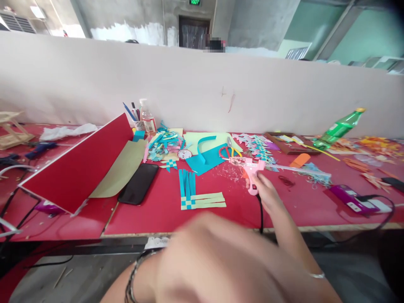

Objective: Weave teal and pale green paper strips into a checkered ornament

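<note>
My right hand (264, 189) is wrapped round the handle of a pink hot glue gun (252, 171), with a clear glue stick (299, 169) running out of its rear. The gun's nozzle points left, above the table. Close to the camera, my left hand (214, 261) is a large blur with its fingers smeared. A woven piece of blue and pale green paper strips (188, 201) lies in front of it on the red table (158, 223). Behind that rest a small woven paper star (171, 164), blue paper (202, 166) and pliers with red and yellow handles (230, 150).
A black phone (138, 184) and a red board (82, 168) stand to the left. Paper scraps (162, 143) and a clear bottle (147, 118) sit behind. At right are a tilted green bottle (341, 129), a purple power strip (352, 198) and a black cord (261, 214).
</note>
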Demonstrator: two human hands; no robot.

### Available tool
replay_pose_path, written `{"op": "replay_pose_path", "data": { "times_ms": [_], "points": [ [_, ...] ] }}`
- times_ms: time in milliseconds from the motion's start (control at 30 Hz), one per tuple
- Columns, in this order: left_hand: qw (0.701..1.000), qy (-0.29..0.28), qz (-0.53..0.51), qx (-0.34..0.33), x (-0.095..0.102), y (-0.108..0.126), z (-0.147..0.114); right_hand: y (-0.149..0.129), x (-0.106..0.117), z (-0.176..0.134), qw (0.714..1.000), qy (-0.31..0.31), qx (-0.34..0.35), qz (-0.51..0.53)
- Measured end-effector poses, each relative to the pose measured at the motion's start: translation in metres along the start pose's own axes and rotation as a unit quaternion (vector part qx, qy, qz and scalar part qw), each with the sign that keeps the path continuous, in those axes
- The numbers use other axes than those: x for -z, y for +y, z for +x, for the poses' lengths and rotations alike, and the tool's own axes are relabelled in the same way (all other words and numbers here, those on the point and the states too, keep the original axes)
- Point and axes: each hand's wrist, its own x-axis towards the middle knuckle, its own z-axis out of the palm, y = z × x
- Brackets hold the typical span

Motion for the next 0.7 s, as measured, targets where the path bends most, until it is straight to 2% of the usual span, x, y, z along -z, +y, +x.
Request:
{"op": "replay_pose_path", "data": {
  "times_ms": [67,100,133,200,233,300,367,467,700],
  "points": [
    [0.999,0.043,0.008,-0.024,0.007,-0.020,0.021,0.003,0.002,-0.002,1.000,0.005,-0.006,0.007],
    [0.994,0.094,0.026,-0.057,0.011,-0.033,0.030,0.005,0.002,-0.003,1.000,0.006,-0.009,0.011],
    [0.990,0.100,0.067,-0.069,0.017,-0.048,0.037,0.007,0.003,-0.004,1.000,0.006,-0.013,0.017],
    [0.977,0.005,0.215,0.005,0.027,-0.078,0.041,0.012,0.006,-0.007,0.999,0.008,-0.022,0.031],
    [0.957,-0.054,0.283,0.042,0.031,-0.093,0.038,0.015,0.007,-0.008,0.999,0.010,-0.028,0.037],
    [0.898,-0.125,0.412,0.090,0.036,-0.119,0.025,0.020,0.011,-0.008,0.998,0.018,-0.036,0.042],
    [0.845,-0.161,0.502,0.097,0.035,-0.138,0.010,0.024,0.016,-0.007,0.998,0.024,-0.040,0.033],
    [0.817,-0.176,0.540,0.097,0.027,-0.151,-0.002,0.031,0.022,-0.002,0.998,0.035,-0.042,0.025],
    [0.808,-0.153,0.560,0.100,0.012,-0.155,0.012,0.042,0.025,-0.003,0.996,0.075,-0.036,0.030]
  ]
}}
